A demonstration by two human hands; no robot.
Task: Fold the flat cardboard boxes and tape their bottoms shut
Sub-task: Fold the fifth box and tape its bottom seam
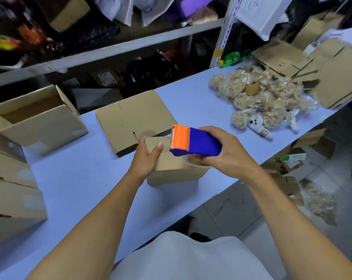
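— What is being worked on?

— A small brown cardboard box (172,167) is stood on the pale blue table (80,178), near its front edge. Its top face is made of folded flaps, and its long axis runs left to right across the view.

— How is it held?

— It is gripped at its left end by the left hand (148,155), fingers curled over the top, thumb laid on the flap. A tape dispenser (193,141), blue with an orange head, is clasped by the right hand (221,152), fingers wrapped around the body. The orange end is pointed left and away, over the box top; a clear roll of tape is seen beneath the hand.

— And around it?

— Just behind, a stack of flat boxes (133,121) is laid on the table. To the left, an open box (38,120) is stood with flaps up; nothing can be made out inside it. More made-up boxes (13,199) are seen at the far left. To the right, a heap of bagged beige stuffing (260,98) is piled, a white soft toy (258,124) beside it.
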